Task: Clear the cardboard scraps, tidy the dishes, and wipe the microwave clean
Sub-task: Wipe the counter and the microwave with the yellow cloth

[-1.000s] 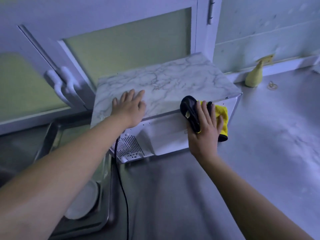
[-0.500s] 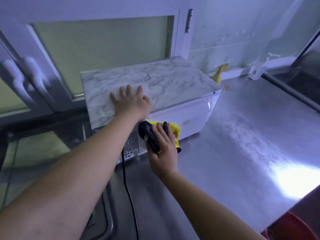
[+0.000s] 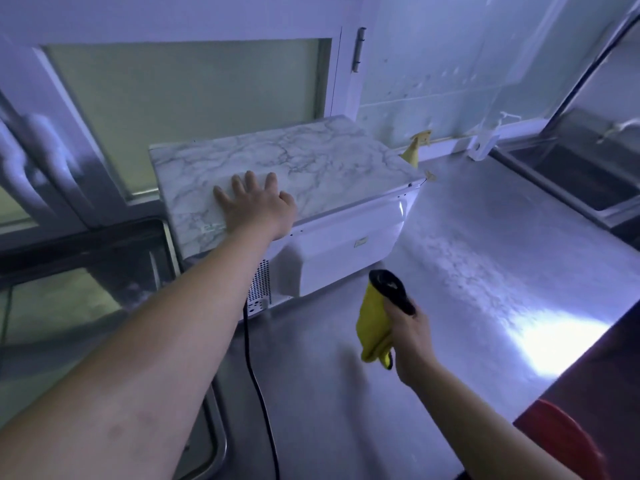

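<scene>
1. Head view, the why: my left hand lies flat on top of the microwave. I think I put it there so the box does not slide when I rub it.
2. My right hand holds the cloth up in the air. It is near the white side of the microwave but not touching it. I think this is a little break between rubs, or I am picking the next spot.
3. The microwave sits on the shiny counter, past my right hand and under my left hand. Its black cord runs down between my two arms.
4. Head view, the pose: my left arm reaches far out and is almost straight. The fingers are spread wide and flat, palm down, holding nothing.
5. My right arm is bent and closer to me. The fingers are curled tight round the cloth. The black part sticks out above my fist and the yellow part hangs on the thumb side.
6. A small yellow thing peeks out behind the microwave, far past my right hand. I cannot tell what it is.
7. A red thing is low by my right elbow, blurry.
8. I see no cardboard or dishes here, so I guess the wiping is the job right now.
</scene>
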Motion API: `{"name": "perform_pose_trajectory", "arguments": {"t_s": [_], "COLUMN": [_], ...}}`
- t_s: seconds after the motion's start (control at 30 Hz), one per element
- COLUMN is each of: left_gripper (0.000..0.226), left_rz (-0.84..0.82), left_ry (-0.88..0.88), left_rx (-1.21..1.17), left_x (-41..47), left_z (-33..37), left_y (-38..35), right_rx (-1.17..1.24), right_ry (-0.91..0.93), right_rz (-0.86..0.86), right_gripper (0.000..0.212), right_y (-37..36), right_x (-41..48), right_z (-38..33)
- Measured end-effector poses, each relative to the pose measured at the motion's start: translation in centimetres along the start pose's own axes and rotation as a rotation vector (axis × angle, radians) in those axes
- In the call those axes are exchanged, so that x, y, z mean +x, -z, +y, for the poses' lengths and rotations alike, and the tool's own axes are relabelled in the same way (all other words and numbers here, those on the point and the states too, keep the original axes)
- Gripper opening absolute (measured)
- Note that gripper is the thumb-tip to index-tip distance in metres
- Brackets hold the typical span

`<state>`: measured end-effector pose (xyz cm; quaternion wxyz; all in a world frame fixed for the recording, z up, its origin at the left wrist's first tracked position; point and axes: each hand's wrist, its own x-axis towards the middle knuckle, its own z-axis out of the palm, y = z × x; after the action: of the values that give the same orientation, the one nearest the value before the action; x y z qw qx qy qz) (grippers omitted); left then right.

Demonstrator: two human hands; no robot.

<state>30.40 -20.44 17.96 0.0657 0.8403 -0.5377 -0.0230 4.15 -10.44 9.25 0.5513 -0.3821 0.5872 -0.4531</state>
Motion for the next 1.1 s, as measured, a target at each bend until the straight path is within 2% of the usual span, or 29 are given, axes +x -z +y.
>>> {"name": "perform_pose_trajectory", "arguments": {"t_s": [0.1,0.2,0.3,0.4,0.5,0.67,0.8,0.87,0.93,1.03,1.1], "left_gripper": [0.059,0.058,0.056,0.057,0.057,0.057,0.058,0.059,0.059,0.059,0.058], "left_rz": [0.003,0.006,0.032,0.041,0.062,0.074,0.061,0.059,0.066,0.055,0.049], "left_ry": [0.009,0.019,0.018,0.024,0.026,0.034,0.051,0.056,0.056,0.072,0.070], "left_rx": [0.017,0.042,0.063,0.078,0.077,0.066,0.061,0.052,0.046,0.032,0.028], "left_x": [0.1,0.1,0.1,0.3,0.3,0.2,0.4,0.4,0.4,0.4,0.4], "left_z": [-0.1,0.0,-0.1,-0.1,-0.1,-0.2,-0.3,-0.5,-0.4,-0.3,-0.2], "left_y": [0.2,0.2,-0.2,-0.5,-0.4,-0.5,-0.4,-0.4,-0.4,-0.2,-0.1], "right_rx": [0.022,-0.188,-0.358,-0.377,-0.394,-0.328,-0.383,-0.454,-0.498,-0.448,-0.258], "right_ry": [0.344,0.610,0.639,0.755,0.895,0.924,1.015,1.014,0.926,0.571,0.279], "right_rz": [0.077,0.016,0.020,0.080,0.016,-0.024,-0.152,-0.214,-0.284,-0.461,-0.598], "right_gripper": [0.031,0.048,0.061,0.060,0.061,0.070,0.073,0.070,0.064,0.051,0.044], "right_y": [-0.5,-3.7,-8.3,-11.0,-12.2,-12.8,-11.3,-10.3,-9.3,-7.9,-6.5], "right_x": [3.4,7.0,7.5,5.6,3.8,2.7,3.5,3.8,3.8,3.4,3.4], "right_z": [-5.1,-6.6,-3.6,0.9,3.9,5.6,9.0,10.5,11.5,11.3,10.0]}}
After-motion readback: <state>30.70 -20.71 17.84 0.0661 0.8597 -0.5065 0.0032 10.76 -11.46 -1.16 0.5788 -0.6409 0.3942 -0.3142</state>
